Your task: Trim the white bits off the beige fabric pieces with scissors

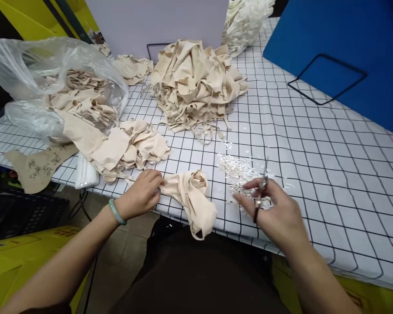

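checked bench (314, 144) carries a beige cloth piece (191, 196), long axis running right from the left hand (140, 194) whose grip pinches it; right hand (275, 213), clenched on small scissors (260, 196), sits just beside its free end.

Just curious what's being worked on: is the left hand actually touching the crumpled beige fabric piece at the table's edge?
Touching. The head view shows the left hand with its fingers closed on one end of the crumpled beige fabric piece, no gap between them.

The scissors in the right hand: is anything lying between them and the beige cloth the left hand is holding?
Nothing visible blocks the way. Between the scissors in the right hand and the beige cloth under the left hand there is only bare checked table; the white snippets lie just beside that gap.
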Motion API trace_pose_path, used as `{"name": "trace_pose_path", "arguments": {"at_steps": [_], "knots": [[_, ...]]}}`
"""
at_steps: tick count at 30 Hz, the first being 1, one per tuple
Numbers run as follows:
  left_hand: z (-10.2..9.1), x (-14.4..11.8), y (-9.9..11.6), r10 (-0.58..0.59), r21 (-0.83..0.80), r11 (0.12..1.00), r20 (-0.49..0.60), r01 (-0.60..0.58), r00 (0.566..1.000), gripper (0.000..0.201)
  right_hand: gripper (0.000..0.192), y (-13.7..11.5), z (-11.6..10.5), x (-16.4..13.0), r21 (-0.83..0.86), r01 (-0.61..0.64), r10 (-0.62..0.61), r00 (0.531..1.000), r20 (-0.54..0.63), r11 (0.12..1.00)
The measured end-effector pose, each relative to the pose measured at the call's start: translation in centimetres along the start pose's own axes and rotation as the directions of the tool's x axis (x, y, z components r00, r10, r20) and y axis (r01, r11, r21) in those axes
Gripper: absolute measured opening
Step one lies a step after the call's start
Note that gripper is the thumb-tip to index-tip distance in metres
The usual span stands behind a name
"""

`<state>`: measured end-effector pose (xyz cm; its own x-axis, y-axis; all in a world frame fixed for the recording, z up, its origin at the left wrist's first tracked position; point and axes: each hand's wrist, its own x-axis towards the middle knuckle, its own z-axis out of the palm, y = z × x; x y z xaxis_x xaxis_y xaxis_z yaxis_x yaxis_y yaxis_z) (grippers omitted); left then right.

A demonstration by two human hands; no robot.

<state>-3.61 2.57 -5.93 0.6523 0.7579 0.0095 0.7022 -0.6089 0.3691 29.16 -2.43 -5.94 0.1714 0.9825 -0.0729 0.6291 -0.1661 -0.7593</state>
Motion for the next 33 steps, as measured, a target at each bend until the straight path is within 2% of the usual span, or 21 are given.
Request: {"name": "trace_pose_path", "arguments": {"at_steps": [2, 4, 5, 7, 8, 10, 11, 13, 16, 19, 22, 24, 26, 28, 30, 33], "knots": [[-0.3, 0.6, 0.5, 0.041, 0.012, 0.999, 0.042, -0.041, 0.998, 0.014, 0.037, -1.8, 2.8, -0.6, 0.177, 0.123, -0.146, 0.981, 0.129, 0.977], [-1.3, 1.4, 1.7, 0.037, -0.074, 0.997, 0.025, -0.035, 0.999, 0.011, 0.028, -3.5, 5.8, -1.0, 0.324, 0.221, -0.300, 0.929, 0.218, 0.920], [-2.1, 1.8, 2.3, 0.002, -0.143, 0.990, 0.006, -0.001, 1.000, 0.010, 0.023, -4.1, 7.2, -1.1, 0.347, 0.245, -0.335, 0.914, 0.230, 0.905], [-3.8, 2.2, 3.3, -0.117, -0.295, 0.949, 0.006, 0.113, 0.993, 0.007, 0.015, -5.0, 8.8, -0.6, 0.356, 0.191, -0.292, 0.922, 0.255, 0.915], [-4.5, 2.3, 3.6, -0.176, -0.373, 0.910, 0.050, 0.182, 0.983, 0.007, 0.014, -5.1, 9.1, -0.1, 0.375, 0.117, -0.231, 0.934, 0.274, 0.920], [-5.6, 2.0, 3.8, -0.238, -0.522, 0.793, 0.211, 0.316, 0.948, 0.006, 0.014, -5.3, 8.4, 1.4, 0.465, -0.049, -0.123, 0.935, 0.333, 0.884], [-5.8, 1.9, 3.7, -0.236, -0.580, 0.726, 0.294, 0.369, 0.926, 0.008, 0.017, -5.5, 7.6, 2.2, 0.521, -0.104, -0.108, 0.926, 0.361, 0.847], [-5.7, 1.6, 3.5, -0.220, -0.676, 0.602, 0.370, 0.424, 0.903, 0.017, 0.021, -6.0, 5.7, 4.1, 0.602, -0.123, -0.152, 0.910, 0.385, 0.789], [-5.0, 1.4, 3.5, -0.257, -0.809, 0.421, 0.328, 0.411, 0.909, 0.027, 0.024, -7.5, 3.4, 6.7, 0.651, -0.040, -0.311, 0.855, 0.415, 0.758], [-4.7, 1.3, 3.9, -0.280, -0.908, 0.213, 0.296, 0.360, 0.913, 0.025, 0.025, -9.1, 2.7, 8.8, 0.706, 0.002, -0.465, 0.754, 0.464, 0.708], [-4.9, 1.1, 4.4, -0.258, -0.960, 0.040, 0.260, 0.279, 0.931, 0.029, 0.028, -10.2, 2.9, 10.4, 0.775, -0.045, -0.571, 0.649, 0.503, 0.631], [-5.1, 0.8, 4.5, -0.246, -0.962, -0.023, 0.270, 0.273, 0.931, 0.034, 0.030, -10.6, 3.3, 11.1, 0.809, -0.089, -0.622, 0.592, 0.512, 0.581], [-5.2, 0.6, 4.7, -0.262, -0.955, -0.020, 0.291, 0.297, 0.920, 0.033, 0.032, -10.8, 3.8, 11.6, 0.830, -0.120, -0.644, 0.574, 0.506, 0.545], [-5.1, 0.5, 4.9, -0.291, -0.955, 0.009, 0.283, 0.298, 0.914, 0.027, 0.033, -10.9, 4.5, 11.8, 0.845, -0.143, -0.635, 0.597, 0.489, 0.516], [-4.9, 0.7, 5.2, -0.291, -0.964, -0.004, 0.255, 0.265, 0.922, 0.029, 0.034, -10.8, 5.3, 11.9, 0.856, -0.180, -0.617, 0.623, 0.481, 0.485], [-4.4, 1.0, 5.4, -0.272, -0.959, -0.131, 0.278, 0.251, 0.921, 0.042, 0.035, -10.4, 6.0, 11.9, 0.866, -0.233, -0.607, 0.633, 0.481, 0.442]]}}
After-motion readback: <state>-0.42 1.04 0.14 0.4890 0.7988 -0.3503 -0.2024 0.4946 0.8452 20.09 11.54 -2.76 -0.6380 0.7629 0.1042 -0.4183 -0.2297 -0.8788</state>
